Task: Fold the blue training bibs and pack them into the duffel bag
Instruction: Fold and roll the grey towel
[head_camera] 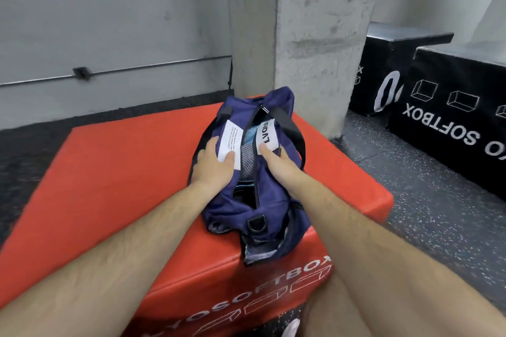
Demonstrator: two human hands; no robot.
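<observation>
A red soft box point(123, 172) fills the lower centre of the frame, standing on a dark speckled floor point(424, 200). A bare concrete pillar point(315, 35) rises just behind it at upper centre. Two black soft boxes point(451, 117) sit at the right edge, well apart from the red one, and a thin metal pipe point(137, 67) runs along the grey wall at upper left.

The navy duffel bag point(273, 194) lies on top of the red box at mid-frame. Its long axis runs from the lower centre of the picture up towards the pillar. The near end carries a black D-ring point(257, 223) and the far end nearly reaches the pillar's foot. A black strap point(294, 126) loops over the bag's right side.

The zip mouth faces upward and stands open, and light blue bibs point(249, 133) show inside, largely hidden by the bag's flaps and the two hands. The left hand point(212, 164) lies on the left flap with its fingers spread flat and the thumb on a white label point(232, 137). The right hand point(276, 164) rests on the right flap, one finger straight against a second white label point(267, 131). Its other fingers are tucked out of sight, so their hold cannot be told.
</observation>
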